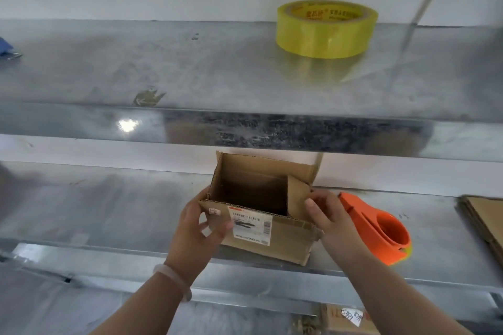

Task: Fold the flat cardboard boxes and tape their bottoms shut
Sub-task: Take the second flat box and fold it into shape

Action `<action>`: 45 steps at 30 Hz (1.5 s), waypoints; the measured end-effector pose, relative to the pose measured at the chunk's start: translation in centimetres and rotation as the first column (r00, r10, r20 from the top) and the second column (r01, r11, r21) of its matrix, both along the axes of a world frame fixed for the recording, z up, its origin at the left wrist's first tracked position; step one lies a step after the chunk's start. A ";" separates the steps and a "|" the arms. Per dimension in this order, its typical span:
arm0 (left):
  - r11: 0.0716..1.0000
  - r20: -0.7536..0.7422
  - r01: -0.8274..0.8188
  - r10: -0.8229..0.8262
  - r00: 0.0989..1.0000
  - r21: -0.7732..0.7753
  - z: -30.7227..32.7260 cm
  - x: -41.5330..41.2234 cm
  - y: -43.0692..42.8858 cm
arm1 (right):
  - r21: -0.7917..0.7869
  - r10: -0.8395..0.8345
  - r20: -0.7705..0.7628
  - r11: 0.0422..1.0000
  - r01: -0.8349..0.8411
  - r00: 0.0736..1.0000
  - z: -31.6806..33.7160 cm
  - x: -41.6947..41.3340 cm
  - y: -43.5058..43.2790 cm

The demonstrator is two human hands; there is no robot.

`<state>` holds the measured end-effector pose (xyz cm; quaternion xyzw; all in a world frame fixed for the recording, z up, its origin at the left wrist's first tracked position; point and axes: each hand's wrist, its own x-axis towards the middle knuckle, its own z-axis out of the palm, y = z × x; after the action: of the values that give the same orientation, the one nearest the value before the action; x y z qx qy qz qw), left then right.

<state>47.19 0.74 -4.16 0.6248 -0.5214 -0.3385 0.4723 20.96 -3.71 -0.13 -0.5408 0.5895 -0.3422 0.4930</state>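
Upper metal shelf (190, 68) runs across the whole view, w/ the lower metal shelf (109, 212) under it. On the lower one, at abt 6 o'clock of the view, stands the cardboard box (285, 236), opened into a rectangle, open side up. A stack of flat cardboard (487, 220) lies at the far 4 o'clock edge, well apart from the box. The yellow tape roll (326, 32) sits on the upper shelf at 1 o'clock. The orange tape dispenser (381, 228) lies at 3 o'clock of the box, just beside the right hand (329, 220).

That hand holds the box end at 3 o'clock, fingers curled on the short flap, which leans inward. The left hand (196, 228) grips the corner at 9 o'clock, thumb on the front panel, fingers round the side. A white label (250, 226) is on the front panel, near the left thumb. A pale bracelet (174, 280) is on the left wrist.

Step in hand, I judge: folding in the flaps of one box end; no tape is seen on it. The next move prob. calls for the short flaps down first, then the long ones over them. One hand would press them flat while the other reaches to 3 o'clock for the dispenser. Whether the box's other end is closed I cannot tell
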 end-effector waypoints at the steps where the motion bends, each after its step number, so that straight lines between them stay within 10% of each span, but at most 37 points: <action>1: 1.000 0.034 0.013 -0.013 0.999 -0.008 0.0 0.2 -0.1 | 0.015 0.066 0.025 0.998 -0.067 0.997 0.6 -0.1 -0.1; 12: 0.988 0.228 0.143 -0.127 0.965 -0.057 -0.4 2.1 -1.0 | 0.096 0.539 0.024 0.837 -0.538 0.842 1.5 -2.6 -1.3; 16: 0.982 0.235 0.175 -0.156 0.960 -0.064 -0.2 2.6 -1.8 | 0.240 0.702 -0.235 0.712 -0.660 0.672 2.1 -2.2 -2.7; 23: 0.991 0.111 0.134 -0.130 0.985 -0.030 0.4 2.4 -2.7 | 0.259 0.638 -0.125 0.761 -0.595 0.760 1.3 -2.6 -3.5; 31: 0.993 0.067 0.096 -0.100 0.993 0.065 1.0 2.4 -3.1 | -0.076 0.268 -0.209 0.954 -0.289 0.940 -1.0 0.0 -2.6; 37: 0.997 0.173 0.030 -0.043 0.984 0.078 0.6 3.0 -4.1 | -0.094 0.122 -0.286 0.984 -0.154 0.950 -1.6 -0.3 -3.3; 45: 0.961 0.266 0.262 -0.278 0.923 0.092 1.3 5.1 -7.3 | -0.152 0.256 -0.488 0.917 -0.369 0.835 -0.1 -0.5 -5.0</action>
<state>52.26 -6.54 -2.90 0.6008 -0.6537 -0.3242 0.3264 20.44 -8.69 -0.27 -0.7510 0.5461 -0.1876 0.3203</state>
